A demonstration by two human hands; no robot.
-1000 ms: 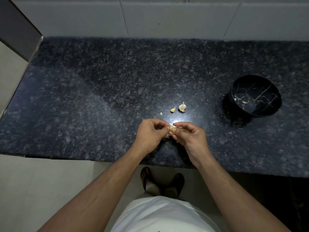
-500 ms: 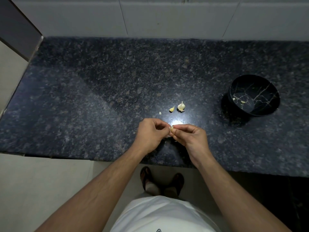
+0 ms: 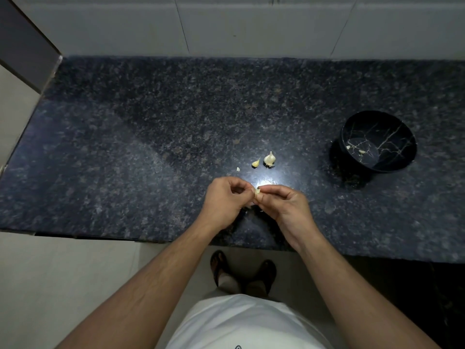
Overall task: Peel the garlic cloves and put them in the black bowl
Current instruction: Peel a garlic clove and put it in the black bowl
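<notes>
My left hand [image 3: 225,204] and my right hand [image 3: 285,207] meet over the front of the dark granite counter [image 3: 151,152], both pinching one small pale garlic clove [image 3: 257,192] between their fingertips. Just beyond them lie a small garlic bulb piece [image 3: 269,159], a single clove [image 3: 256,163] and a tiny white scrap of skin [image 3: 238,169]. The black bowl [image 3: 392,157] with gold veins stands at the right of the counter, tilted toward me, with two peeled cloves [image 3: 361,151] inside.
A white tiled wall [image 3: 251,26] runs along the back of the counter. The counter's front edge is just below my wrists, and its left end meets a dark panel [image 3: 22,46]. My sandalled feet [image 3: 241,273] show on the floor below.
My hands have stayed together on the clove, with only small finger movements. The view has shifted slightly.
</notes>
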